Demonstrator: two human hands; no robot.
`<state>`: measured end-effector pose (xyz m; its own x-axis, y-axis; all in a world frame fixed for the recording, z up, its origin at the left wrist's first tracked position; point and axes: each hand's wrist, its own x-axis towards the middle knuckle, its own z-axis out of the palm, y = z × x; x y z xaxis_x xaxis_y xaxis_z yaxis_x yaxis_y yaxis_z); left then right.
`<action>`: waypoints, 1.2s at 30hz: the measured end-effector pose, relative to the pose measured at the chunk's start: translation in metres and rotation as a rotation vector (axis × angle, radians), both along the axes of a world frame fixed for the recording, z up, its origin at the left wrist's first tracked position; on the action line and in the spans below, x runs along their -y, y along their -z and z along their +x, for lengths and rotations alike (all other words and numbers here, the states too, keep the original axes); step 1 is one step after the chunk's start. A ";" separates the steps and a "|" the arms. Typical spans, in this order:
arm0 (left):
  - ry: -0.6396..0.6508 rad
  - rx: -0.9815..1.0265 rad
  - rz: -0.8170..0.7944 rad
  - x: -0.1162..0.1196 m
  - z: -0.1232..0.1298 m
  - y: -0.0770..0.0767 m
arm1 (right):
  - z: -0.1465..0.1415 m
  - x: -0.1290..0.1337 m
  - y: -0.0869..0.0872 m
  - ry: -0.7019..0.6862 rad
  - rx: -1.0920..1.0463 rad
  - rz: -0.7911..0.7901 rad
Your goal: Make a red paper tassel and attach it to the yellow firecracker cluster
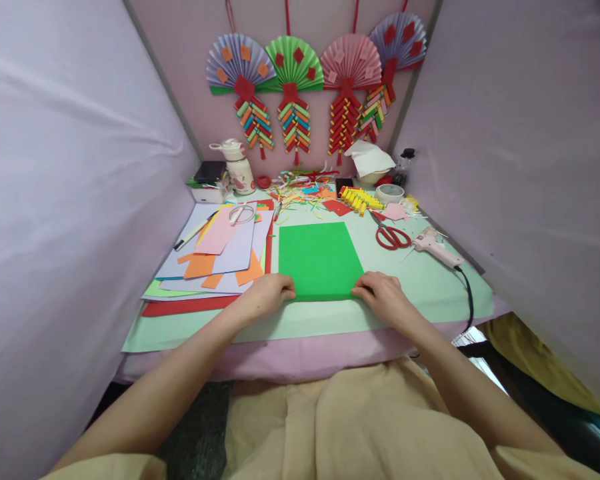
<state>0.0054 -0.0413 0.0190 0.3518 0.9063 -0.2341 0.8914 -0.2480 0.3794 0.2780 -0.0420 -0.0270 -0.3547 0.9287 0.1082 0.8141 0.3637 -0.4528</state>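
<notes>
A sheet of green paper (320, 257) lies flat on the pale green table cover (320, 323), its near edge slightly raised in a narrow fold. At its near left corner, my left hand (273, 293) pinches the edge between thumb and fingers. The near right corner is gripped the same way by my right hand (383, 293). Beyond the right hand lie red-handled scissors (393, 237) and a pale pink glue gun (436, 247) with a black cord. Left of the sheet rests a stack of coloured papers (235, 240) with orange pieces (200, 265) on top.
Paper scraps (305, 190), yellow paper rolls (361, 200) and a tape roll (390, 193) lie at the back. A white bottle (239, 170) stands back left. Paper fan decorations (295, 63) hang on the pink wall. A white utility knife (195, 232) lies on the stack.
</notes>
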 end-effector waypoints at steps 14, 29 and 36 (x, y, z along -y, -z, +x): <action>0.038 0.076 0.085 0.005 0.004 0.000 | 0.003 -0.003 -0.005 -0.107 -0.105 -0.013; -0.010 -0.122 0.059 -0.012 0.014 0.009 | 0.006 -0.009 -0.011 0.054 -0.007 -0.152; 0.010 -0.174 0.045 -0.018 0.012 0.007 | 0.011 -0.014 -0.005 0.132 0.127 -0.116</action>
